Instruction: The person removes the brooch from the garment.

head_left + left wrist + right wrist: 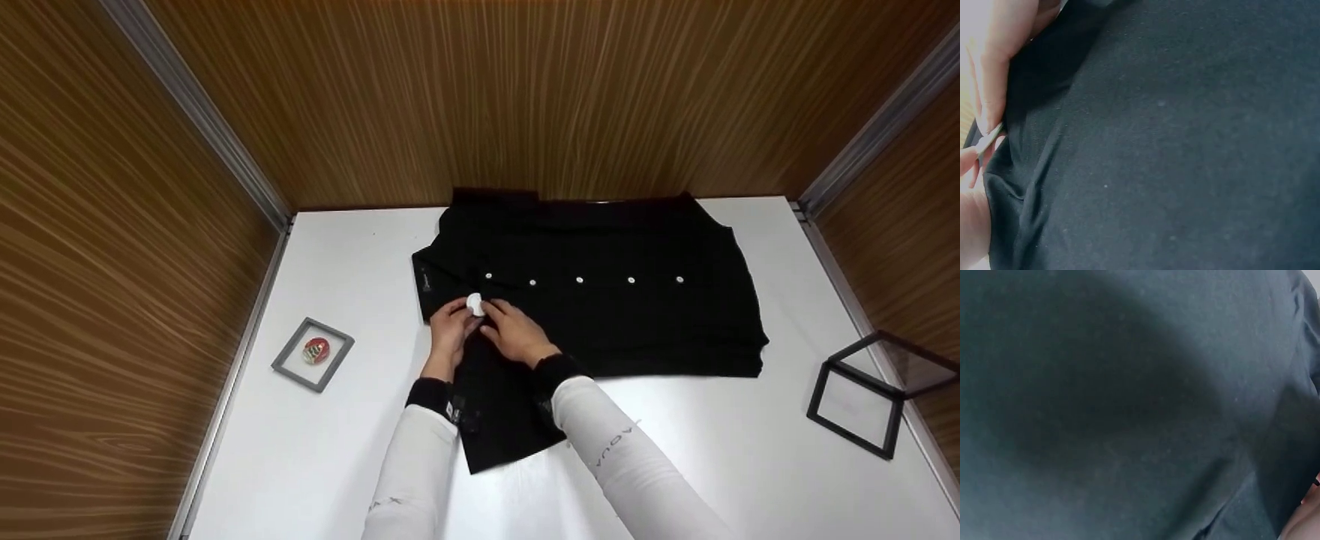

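Note:
A black button-up shirt [622, 322] lies front up, its collar [425, 289] to the left and a sleeve [502, 435] hanging toward the near side. Just below the collar, my left hand [448, 334] pinches a small white round disc [475, 304] between thumb and fingers. From the other side my right hand [517, 334] grips the disc's edge with its fingertips. Seen edge-on in the left wrist view, the disc [991, 138] is a thin pale rim between fingers, beside the black cloth [1157, 140]. Dark fabric [1100, 410] fills most of the right wrist view.
The white table [360, 262] has wood-grain panels [525, 97] around it. At left lies a grey square frame [335, 366] with a round red badge [316, 350] showing a tree. A hinged black frame case [855, 435] stands unfolded at the right edge.

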Demonstrator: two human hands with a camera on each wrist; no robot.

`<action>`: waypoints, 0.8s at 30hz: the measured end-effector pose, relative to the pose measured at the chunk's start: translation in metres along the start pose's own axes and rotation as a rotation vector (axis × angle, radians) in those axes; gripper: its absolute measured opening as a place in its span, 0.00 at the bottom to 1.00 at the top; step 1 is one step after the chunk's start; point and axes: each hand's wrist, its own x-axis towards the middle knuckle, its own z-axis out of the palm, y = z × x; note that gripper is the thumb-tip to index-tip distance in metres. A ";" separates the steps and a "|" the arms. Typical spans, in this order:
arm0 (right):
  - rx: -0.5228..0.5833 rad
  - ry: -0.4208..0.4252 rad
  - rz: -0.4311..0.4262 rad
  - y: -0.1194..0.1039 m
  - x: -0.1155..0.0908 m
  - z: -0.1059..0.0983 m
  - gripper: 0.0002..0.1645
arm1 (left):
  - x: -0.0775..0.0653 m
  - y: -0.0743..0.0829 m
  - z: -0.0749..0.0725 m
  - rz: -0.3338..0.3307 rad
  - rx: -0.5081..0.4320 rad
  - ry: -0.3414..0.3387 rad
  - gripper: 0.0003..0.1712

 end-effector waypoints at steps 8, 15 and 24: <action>0.010 -0.032 0.004 -0.001 0.001 -0.002 0.32 | 0.001 0.001 -0.003 -0.014 0.000 -0.019 0.18; 0.004 -0.028 0.010 -0.002 0.000 0.001 0.34 | 0.002 0.001 -0.003 -0.013 0.002 -0.024 0.17; 0.067 -0.039 0.010 0.001 -0.002 0.001 0.36 | 0.002 0.001 -0.003 -0.019 0.030 -0.024 0.17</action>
